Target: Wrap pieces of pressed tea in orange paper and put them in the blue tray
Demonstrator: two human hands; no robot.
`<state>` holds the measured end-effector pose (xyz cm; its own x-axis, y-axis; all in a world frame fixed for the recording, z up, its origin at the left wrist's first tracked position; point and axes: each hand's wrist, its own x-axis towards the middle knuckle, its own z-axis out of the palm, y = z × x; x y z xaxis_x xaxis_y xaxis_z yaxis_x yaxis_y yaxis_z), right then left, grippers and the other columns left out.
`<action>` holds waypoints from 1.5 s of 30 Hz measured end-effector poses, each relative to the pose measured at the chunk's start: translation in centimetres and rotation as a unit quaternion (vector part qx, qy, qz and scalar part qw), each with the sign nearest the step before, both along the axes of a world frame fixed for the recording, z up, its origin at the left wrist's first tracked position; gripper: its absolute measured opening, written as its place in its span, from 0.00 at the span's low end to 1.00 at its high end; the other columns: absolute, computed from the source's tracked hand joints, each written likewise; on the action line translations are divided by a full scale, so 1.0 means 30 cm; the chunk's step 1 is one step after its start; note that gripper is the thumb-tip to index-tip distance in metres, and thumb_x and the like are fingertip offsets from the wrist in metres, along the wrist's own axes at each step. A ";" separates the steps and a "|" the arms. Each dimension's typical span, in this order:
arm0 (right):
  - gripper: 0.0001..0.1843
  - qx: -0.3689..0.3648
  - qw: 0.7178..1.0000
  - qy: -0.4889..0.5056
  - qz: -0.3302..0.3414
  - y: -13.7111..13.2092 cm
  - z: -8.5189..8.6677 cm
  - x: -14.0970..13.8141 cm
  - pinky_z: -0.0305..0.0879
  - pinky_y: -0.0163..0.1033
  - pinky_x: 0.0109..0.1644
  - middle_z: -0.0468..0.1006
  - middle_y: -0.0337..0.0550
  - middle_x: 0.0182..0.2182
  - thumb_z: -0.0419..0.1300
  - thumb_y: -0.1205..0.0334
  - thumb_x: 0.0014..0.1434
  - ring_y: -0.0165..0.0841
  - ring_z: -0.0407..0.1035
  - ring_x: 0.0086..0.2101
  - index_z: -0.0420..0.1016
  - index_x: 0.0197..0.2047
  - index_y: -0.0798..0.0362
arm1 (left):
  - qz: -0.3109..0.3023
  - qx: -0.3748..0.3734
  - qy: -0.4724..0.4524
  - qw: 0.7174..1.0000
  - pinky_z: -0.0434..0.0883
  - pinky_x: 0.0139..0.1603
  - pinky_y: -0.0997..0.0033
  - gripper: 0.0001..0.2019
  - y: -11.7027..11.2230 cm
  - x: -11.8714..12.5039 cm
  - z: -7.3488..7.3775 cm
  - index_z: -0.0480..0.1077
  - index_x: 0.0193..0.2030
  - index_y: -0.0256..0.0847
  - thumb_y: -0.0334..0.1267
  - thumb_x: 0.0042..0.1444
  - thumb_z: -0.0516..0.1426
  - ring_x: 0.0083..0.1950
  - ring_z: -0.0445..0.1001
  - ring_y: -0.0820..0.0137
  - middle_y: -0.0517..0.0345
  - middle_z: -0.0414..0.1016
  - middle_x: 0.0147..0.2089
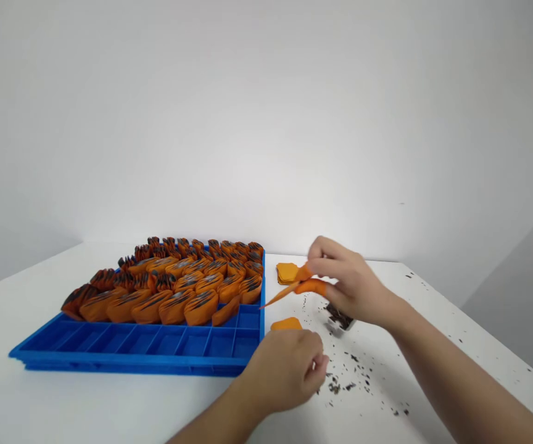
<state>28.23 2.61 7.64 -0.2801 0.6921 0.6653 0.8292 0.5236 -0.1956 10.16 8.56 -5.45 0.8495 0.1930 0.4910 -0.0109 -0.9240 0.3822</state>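
My right hand (350, 280), with orange covers on its thumb and a finger, pinches a thin, flat orange packet (279, 297) by one end. The packet's tip reaches the right rim of the blue divided tray (146, 361). Orange packets with dark markings (200, 307) stand in rows in the tray. My left hand (289, 370) is closed near the tray's front right corner, and what it holds, if anything, is hidden. Just behind it lies a yellow-orange piece (287, 324), partly covered by the hand.
A small stack of yellow-orange squares (287, 272) lies beside the tray on the white table (368, 394). A small container of dark brown bits (339, 316) sits under my right hand. Dark crumbs (335, 387) are scattered nearby. A white wall (266, 123) stands behind.
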 end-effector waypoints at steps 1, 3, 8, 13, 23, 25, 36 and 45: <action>0.07 0.008 1.000 -0.029 0.003 0.036 -0.012 -0.042 0.57 0.36 0.33 0.69 0.41 0.38 0.62 0.62 0.74 0.30 0.63 0.33 0.80 0.42 0.49 | -0.021 0.050 0.020 0.998 0.57 0.26 0.66 0.07 -0.005 0.001 -0.010 0.68 0.33 0.43 0.33 0.62 0.61 0.29 0.75 0.66 0.59 0.79 0.31; 0.08 -0.009 0.996 -0.090 0.012 0.121 -0.048 -0.122 0.53 0.37 0.33 0.71 0.40 0.38 0.62 0.61 0.74 0.30 0.62 0.33 0.81 0.41 0.49 | -0.044 0.126 0.053 0.990 0.50 0.24 0.65 0.07 -0.010 0.005 -0.028 0.69 0.33 0.42 0.34 0.61 0.63 0.27 0.75 0.66 0.58 0.80 0.30; 0.10 -0.019 0.973 -0.224 0.045 0.314 -0.153 -0.229 0.45 0.39 0.31 0.71 0.39 0.38 0.60 0.62 0.74 0.31 0.61 0.33 0.78 0.38 0.49 | -0.036 0.164 0.084 0.982 0.47 0.21 0.64 0.07 0.004 0.010 -0.043 0.72 0.35 0.42 0.39 0.63 0.63 0.26 0.76 0.66 0.58 0.82 0.31; 0.10 -0.054 0.958 -0.281 0.031 0.397 -0.227 -0.236 0.46 0.40 0.33 0.73 0.42 0.40 0.59 0.59 0.74 0.33 0.63 0.35 0.78 0.40 0.50 | -0.039 0.175 0.063 0.982 0.51 0.21 0.64 0.09 0.009 0.009 -0.049 0.72 0.34 0.42 0.41 0.63 0.63 0.25 0.75 0.66 0.58 0.80 0.29; 0.06 -0.082 0.962 -0.260 0.015 0.448 -0.279 -0.275 0.45 0.39 0.32 0.77 0.43 0.40 0.65 0.60 0.71 0.34 0.68 0.37 0.80 0.41 0.51 | -0.053 0.187 0.048 0.980 0.58 0.22 0.65 0.09 0.011 0.014 -0.052 0.75 0.35 0.40 0.43 0.63 0.63 0.27 0.75 0.63 0.54 0.80 0.30; 0.10 -0.084 0.967 -0.241 0.008 0.445 -0.276 -0.272 0.47 0.38 0.32 0.78 0.43 0.41 0.67 0.53 0.71 0.34 0.70 0.37 0.80 0.45 0.51 | -0.055 0.177 0.049 0.981 0.58 0.23 0.65 0.09 0.011 0.011 -0.049 0.75 0.34 0.40 0.42 0.62 0.63 0.26 0.76 0.64 0.55 0.80 0.29; 0.11 -0.110 0.981 -0.107 -0.115 0.195 -0.143 -0.012 0.53 0.35 0.33 0.79 0.40 0.38 0.63 0.54 0.74 0.29 0.68 0.30 0.82 0.42 0.49 | 0.054 0.171 0.061 0.982 0.74 0.38 0.55 0.08 0.014 0.018 -0.011 0.77 0.40 0.39 0.41 0.67 0.61 0.41 0.80 0.54 0.50 0.81 0.38; 0.10 -0.338 0.912 -0.169 -0.160 0.045 -0.136 0.045 0.56 0.37 0.30 0.83 0.39 0.33 0.68 0.73 0.57 0.33 0.73 0.29 0.85 0.34 0.48 | 0.167 0.102 0.201 0.960 0.66 0.69 0.35 0.15 0.032 -0.008 0.041 0.82 0.49 0.33 0.43 0.64 0.65 0.53 0.80 0.45 0.39 0.82 0.47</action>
<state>29.58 3.95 3.56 -0.1010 0.9944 -0.0300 0.9912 0.0980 -0.0887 9.92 9.52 -4.22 0.8860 0.4213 0.1935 0.4086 -0.9068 0.1036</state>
